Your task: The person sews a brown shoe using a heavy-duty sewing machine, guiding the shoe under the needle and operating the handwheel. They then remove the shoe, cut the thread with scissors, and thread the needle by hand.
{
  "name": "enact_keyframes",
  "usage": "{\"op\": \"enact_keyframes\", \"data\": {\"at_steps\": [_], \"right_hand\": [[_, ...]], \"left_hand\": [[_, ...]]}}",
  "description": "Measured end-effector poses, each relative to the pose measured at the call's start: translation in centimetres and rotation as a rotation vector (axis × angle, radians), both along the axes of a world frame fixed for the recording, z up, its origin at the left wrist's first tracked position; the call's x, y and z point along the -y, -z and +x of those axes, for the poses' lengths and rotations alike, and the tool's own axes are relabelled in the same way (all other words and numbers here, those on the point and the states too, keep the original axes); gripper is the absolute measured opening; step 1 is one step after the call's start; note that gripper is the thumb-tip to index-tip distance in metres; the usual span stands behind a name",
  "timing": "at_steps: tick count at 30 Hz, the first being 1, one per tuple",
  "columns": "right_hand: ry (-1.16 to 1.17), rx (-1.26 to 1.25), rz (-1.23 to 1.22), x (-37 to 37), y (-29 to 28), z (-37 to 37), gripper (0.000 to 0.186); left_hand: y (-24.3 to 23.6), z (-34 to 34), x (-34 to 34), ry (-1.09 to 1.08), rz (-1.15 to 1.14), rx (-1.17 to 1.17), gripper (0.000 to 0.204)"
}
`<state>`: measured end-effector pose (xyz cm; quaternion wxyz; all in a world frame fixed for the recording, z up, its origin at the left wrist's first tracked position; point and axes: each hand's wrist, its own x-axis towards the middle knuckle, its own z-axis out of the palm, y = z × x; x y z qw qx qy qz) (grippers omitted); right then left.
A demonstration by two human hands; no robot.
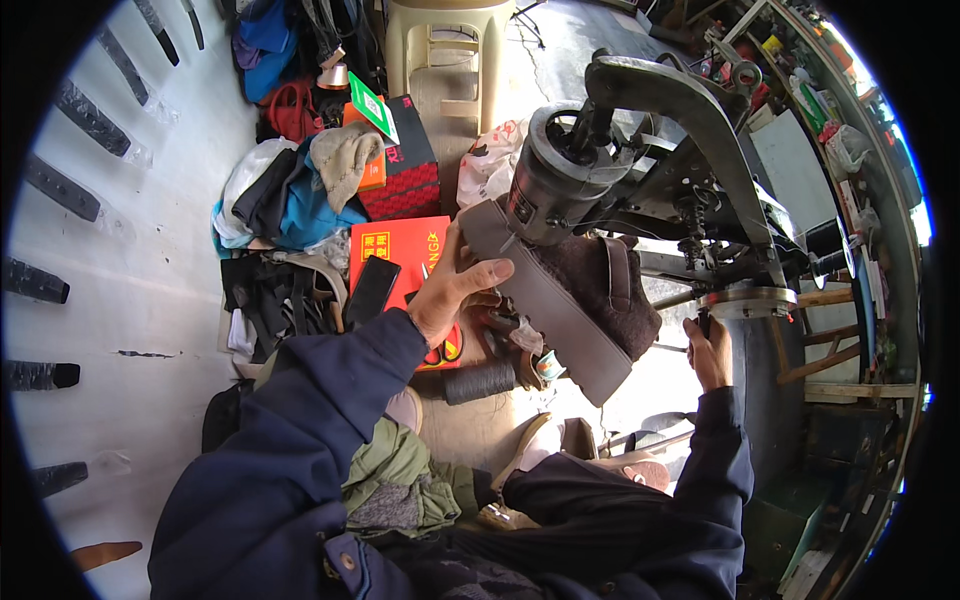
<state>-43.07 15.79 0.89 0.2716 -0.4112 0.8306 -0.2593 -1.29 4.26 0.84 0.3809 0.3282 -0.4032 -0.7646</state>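
A dark brown shoe (585,300) with a thick grey-brown sole hangs tilted on a black metal sewing machine (560,170), its toe end under the round head. My left hand (462,285) grips the shoe by its sole at the left. My right hand (710,350) is closed on a dark crank handle (703,322) below a round metal wheel (745,303) at the machine's right. The shoe's inside is mostly hidden.
Red boxes (395,235), a black phone (373,292), a thread spool (478,382) and piled bags and cloth (275,195) lie left of the machine. A plastic stool (441,20) stands behind, cluttered shelving (865,200) at right, a white wall (120,300) at left.
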Motion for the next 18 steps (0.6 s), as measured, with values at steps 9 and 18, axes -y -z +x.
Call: {"op": "enact_keyframes", "data": {"at_steps": [9, 18], "right_hand": [[0.170, -0.262, -0.454, -1.5, -6.2, -9.3, 0.020], [0.111, -0.193, -0.100, -1.8, 3.6, -10.2, 0.021]], "left_hand": [[-0.3, -0.2, -0.2, -0.049, 0.063, 0.010, 0.089], [-0.8, -0.2, -0.4, -0.083, 0.067, 0.044, 0.086]]}}
